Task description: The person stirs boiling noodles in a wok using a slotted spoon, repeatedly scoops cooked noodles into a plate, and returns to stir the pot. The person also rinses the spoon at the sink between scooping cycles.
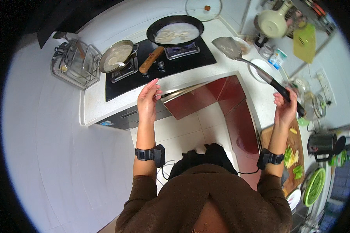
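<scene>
My right hand (285, 106) grips the black handle of a metal wok spatula (258, 70), whose wet blade hangs over the counter right of the stove. Nothing is in my left hand (149, 97), raised with slightly bent fingers before the stove's front edge. On the black gas hob (180, 62), a dark wok (202, 32) with a wooden handle (151, 60) holds whitish liquid and pale pieces. The smaller two-handled pan (105, 68) at the left contains cloudy liquid and a white spoon (115, 61).
A glass lid (207, 17) leans behind the wok. A dish rack (89, 78) stands at the left. Along the right counter are a white plate (261, 71), glass jars (315, 107), a cutting board (299, 145) with chopped vegetables, a dark kettle (320, 144) and a green basket (323, 180).
</scene>
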Tool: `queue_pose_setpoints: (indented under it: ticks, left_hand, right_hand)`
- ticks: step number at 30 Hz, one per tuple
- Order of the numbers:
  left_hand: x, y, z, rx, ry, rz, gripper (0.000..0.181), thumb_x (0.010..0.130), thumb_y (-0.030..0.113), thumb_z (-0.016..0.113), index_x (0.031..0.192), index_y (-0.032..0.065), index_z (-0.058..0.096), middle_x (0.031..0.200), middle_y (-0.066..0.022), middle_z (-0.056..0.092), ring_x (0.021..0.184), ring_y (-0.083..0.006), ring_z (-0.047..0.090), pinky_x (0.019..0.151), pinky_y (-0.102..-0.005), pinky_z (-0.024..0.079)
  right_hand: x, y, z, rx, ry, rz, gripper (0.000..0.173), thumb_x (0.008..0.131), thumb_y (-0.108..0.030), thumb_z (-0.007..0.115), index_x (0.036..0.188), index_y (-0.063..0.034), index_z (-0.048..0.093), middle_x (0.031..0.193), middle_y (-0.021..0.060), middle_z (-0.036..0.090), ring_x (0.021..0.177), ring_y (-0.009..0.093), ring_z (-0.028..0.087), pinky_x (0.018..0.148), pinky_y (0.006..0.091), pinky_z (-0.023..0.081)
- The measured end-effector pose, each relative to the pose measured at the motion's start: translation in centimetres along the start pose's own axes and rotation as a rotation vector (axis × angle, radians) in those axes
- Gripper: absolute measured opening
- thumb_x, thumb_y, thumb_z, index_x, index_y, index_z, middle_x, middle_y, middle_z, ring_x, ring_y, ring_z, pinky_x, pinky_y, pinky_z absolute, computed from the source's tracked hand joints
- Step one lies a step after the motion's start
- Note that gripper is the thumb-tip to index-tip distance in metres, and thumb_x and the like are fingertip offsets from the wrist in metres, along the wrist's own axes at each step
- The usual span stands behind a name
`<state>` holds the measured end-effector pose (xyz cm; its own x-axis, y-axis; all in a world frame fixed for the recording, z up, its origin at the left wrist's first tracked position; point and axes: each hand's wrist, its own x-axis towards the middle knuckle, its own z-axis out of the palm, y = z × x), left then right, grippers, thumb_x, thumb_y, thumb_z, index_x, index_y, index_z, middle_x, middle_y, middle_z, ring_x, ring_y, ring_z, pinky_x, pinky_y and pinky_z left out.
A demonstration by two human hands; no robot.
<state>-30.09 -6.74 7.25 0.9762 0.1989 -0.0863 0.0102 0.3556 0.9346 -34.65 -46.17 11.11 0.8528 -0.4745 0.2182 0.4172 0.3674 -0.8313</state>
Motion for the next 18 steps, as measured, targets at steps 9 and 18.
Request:
queue_pose_setpoints:
  ticks: [9,18]
  left_hand:
    - [9.7,0.9,-0.7,0.039,0.26,0.191,0.023,0.085,0.013,0.051,0.105,0.0048,0.057,0.086,-0.0013,0.06,0.07,-0.0054,0.053,0.062,-0.0179,0.042]
    - [16.8,-0.5,0.0,0.539,0.33,0.303,0.024,0.083,0.013,0.054,0.103,0.0001,0.057,0.089,-0.0056,0.06,0.079,-0.0096,0.054,0.073,-0.0214,0.043]
  right_hand:
    - [16.4,12.4,11.4,-0.19,-0.256,0.005,0.021,0.08,-0.016,0.053,0.09,0.0016,0.052,0.065,0.0158,0.058,0.053,0.021,0.059,0.048,0.0271,0.049]
    - [31.1,19.5,16.8,-0.326,-0.473,0.255,0.017,0.077,-0.015,0.052,0.085,-0.0008,0.057,0.063,0.0129,0.059,0.05,0.019,0.059,0.048,0.026,0.048]
